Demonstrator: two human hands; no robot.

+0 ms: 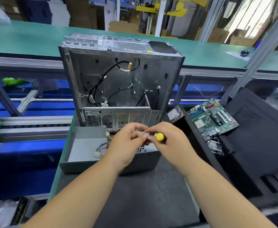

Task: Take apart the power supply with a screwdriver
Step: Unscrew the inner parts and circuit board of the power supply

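Observation:
The grey metal power supply (pixel 85 150) lies on the dark mat in front of me, its lid off and white connectors showing inside. Over its right half my two hands meet. My right hand (pixel 172 142) grips a screwdriver whose yellow handle end (pixel 160 137) faces me; the shaft is hidden. My left hand (pixel 126 145) has its fingers curled against the right hand's fingertips, pinching something small that is too blurred to identify.
An emptied computer case (pixel 118 79) with loose black cables stands open just behind the power supply. A green motherboard (pixel 212 119) and a hard drive (pixel 175 115) lie to the right on a black side panel (pixel 258 137). A green conveyor (pixel 28 38) runs behind.

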